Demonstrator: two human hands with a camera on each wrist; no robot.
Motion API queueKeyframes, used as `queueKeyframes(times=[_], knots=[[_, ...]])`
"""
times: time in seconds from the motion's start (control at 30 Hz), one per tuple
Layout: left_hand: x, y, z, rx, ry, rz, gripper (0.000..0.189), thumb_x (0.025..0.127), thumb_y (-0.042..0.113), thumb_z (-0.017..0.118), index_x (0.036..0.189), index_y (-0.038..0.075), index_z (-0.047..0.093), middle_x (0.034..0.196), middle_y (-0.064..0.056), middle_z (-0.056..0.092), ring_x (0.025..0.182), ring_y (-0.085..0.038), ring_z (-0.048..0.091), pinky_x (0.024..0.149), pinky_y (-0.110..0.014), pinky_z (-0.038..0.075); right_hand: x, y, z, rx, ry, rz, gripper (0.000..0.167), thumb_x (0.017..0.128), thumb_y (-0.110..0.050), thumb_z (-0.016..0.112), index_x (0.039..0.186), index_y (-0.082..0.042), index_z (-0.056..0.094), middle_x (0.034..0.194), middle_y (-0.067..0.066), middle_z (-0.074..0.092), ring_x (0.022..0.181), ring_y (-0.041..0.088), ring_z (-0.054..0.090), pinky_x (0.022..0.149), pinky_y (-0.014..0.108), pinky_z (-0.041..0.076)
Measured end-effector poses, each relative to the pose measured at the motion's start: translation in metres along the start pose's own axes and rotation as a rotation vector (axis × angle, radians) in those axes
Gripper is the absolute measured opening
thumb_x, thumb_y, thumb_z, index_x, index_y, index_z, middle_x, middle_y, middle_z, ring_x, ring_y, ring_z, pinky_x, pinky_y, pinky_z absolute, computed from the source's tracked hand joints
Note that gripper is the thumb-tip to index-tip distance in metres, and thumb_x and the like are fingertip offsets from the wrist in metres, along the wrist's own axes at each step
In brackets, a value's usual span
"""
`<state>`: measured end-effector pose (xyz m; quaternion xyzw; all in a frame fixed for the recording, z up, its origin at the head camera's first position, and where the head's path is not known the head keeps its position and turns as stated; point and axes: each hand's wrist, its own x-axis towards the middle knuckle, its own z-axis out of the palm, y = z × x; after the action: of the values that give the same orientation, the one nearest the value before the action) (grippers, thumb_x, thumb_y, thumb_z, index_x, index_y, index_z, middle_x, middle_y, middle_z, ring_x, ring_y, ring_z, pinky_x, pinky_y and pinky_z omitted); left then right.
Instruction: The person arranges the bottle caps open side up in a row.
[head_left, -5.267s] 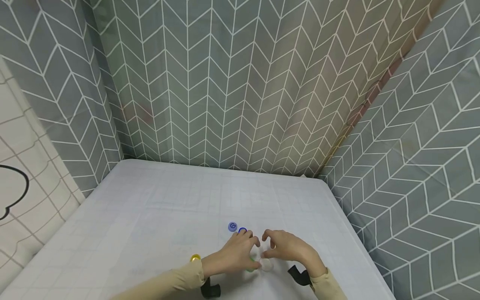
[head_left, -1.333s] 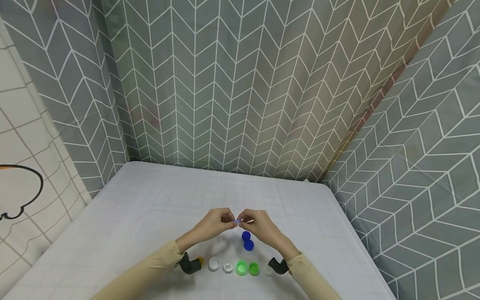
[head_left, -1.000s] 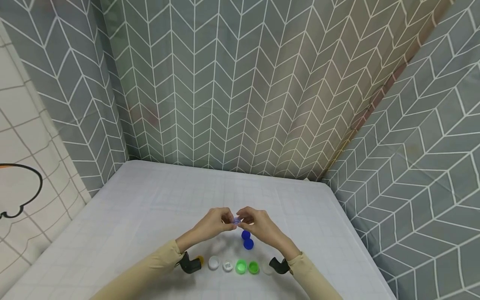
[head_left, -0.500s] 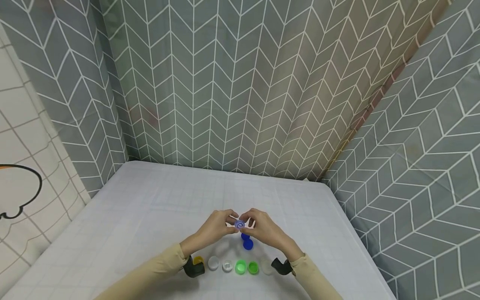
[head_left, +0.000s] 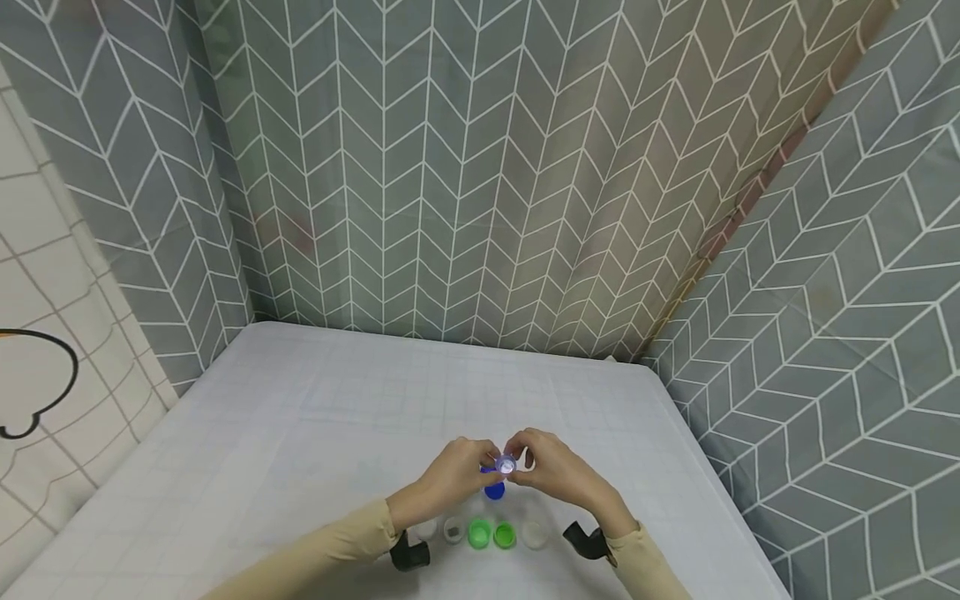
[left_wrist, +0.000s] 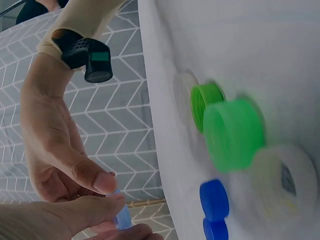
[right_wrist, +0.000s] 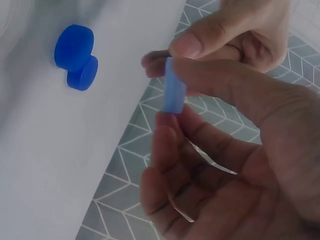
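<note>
A lilac cap is held up above the white-covered bench, straight between your two hands. Your left hand comes to it from its left side and your right hand from its right; neither is plainly nearer, since both have hold of it. Each hand is nearly closed at thumb and fingertip, pinching the rim. In the right wrist view, the other fingers of your right hand curl loosely below the cap, round nothing; how firmly either hand grips, you cannot tell from here.

The cap is a short round disc, so it has no long axis; what matters is its flat face, which is turned up towards your head, while your right wrist view catches it edge-on.

On the bench, on your side of the cap and partly behind your left fingertips, sit one blue cap and a second blue cap, touching or nearly so. Closer to you runs a row, left to right: a white cap, a light green cap, a darker green cap and a clear cap.
</note>
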<state>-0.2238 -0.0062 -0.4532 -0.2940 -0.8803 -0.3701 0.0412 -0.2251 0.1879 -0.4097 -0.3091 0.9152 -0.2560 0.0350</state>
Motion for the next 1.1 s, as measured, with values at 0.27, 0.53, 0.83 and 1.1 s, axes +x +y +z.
queueKeyframes(times=[0.27,0.53,0.83,1.1], knots=[[0.005,0.024,0.027,0.206,0.039,0.095,0.022,0.079,0.027,0.079,0.094,0.012,0.071,0.079,0.004,0.072,0.07,-0.002,0.058,0.07,-0.018,0.039,-0.024,0.003,-0.018,-0.051,-0.055,0.031,0.021,0.077,-0.007,0.077,0.094,-0.007,0.065,0.087,0.001,0.064,0.074,0.012,0.054,0.063,0.022,0.044],[0.006,0.039,0.058,0.379,0.076,0.118,0.025,0.076,0.041,0.078,0.09,0.02,0.072,0.085,0.01,0.062,0.077,-0.005,0.047,0.071,-0.021,0.035,-0.045,0.009,-0.025,-0.07,-0.155,0.105,0.023,0.072,-0.004,0.076,0.091,-0.006,0.062,0.084,0.0,0.06,0.067,0.005,0.048,0.059,0.023,0.042],[0.002,0.04,0.089,0.465,0.037,0.117,0.027,0.071,0.043,0.079,0.084,0.019,0.072,0.078,0.012,0.056,0.072,-0.005,0.042,0.071,-0.024,0.032,-0.058,0.014,-0.014,-0.071,-0.266,0.218,0.027,0.069,-0.002,0.075,0.091,-0.007,0.06,0.077,-0.002,0.057,0.065,0.008,0.047,0.058,0.024,0.04],[0.001,0.044,0.103,0.556,0.031,0.184,0.032,0.07,0.047,0.078,0.089,0.021,0.072,0.077,0.01,0.058,0.069,-0.007,0.042,0.069,-0.026,0.03,-0.063,0.021,-0.002,-0.086,-0.327,0.254,0.03,0.07,-0.001,0.076,0.09,-0.011,0.055,0.077,-0.003,0.057,0.065,0.008,0.047,0.059,0.025,0.039]])
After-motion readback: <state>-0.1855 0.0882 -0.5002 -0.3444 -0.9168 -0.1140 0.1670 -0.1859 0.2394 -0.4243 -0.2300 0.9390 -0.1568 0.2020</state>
